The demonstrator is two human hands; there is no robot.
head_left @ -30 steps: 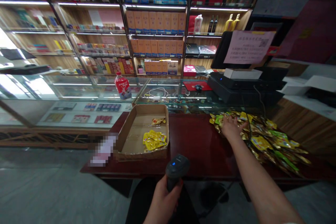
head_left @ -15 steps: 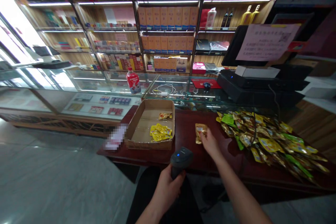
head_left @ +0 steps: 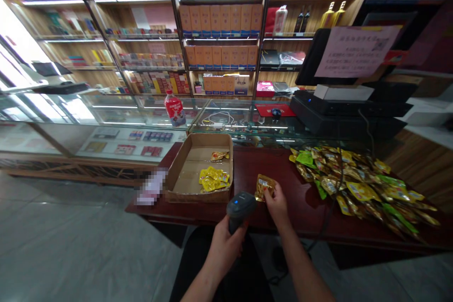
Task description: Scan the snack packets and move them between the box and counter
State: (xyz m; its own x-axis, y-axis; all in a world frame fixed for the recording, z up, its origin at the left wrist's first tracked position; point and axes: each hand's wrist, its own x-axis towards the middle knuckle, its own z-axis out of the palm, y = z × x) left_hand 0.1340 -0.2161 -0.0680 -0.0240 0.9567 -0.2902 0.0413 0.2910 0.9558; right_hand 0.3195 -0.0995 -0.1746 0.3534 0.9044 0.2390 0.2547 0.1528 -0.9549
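My left hand (head_left: 226,240) is closed around the handle of a dark grey barcode scanner (head_left: 241,206), which shows a small blue light on top. Just right of the scanner head, my right hand (head_left: 276,202) pinches a gold snack packet (head_left: 264,188) by its right side, above the brown table. A shallow cardboard box (head_left: 182,177) stands left of both hands. Inside it lie yellow packets (head_left: 214,179) and a gold packet (head_left: 220,155). To the right spreads a large pile of gold, yellow and green packets (head_left: 361,186).
Behind the dark red table (head_left: 244,163) runs a glass display counter (head_left: 198,125) with a red-labelled bottle (head_left: 174,109), a white cable (head_left: 217,120) and a mouse (head_left: 276,113). A black monitor with a pink paper sheet (head_left: 357,52) stands at back right. A cord crosses the pile.
My right hand has moved left and slightly nearer with the gold packet, bringing it close to the scanner head. The packet is now tilted. The view has shifted slightly.
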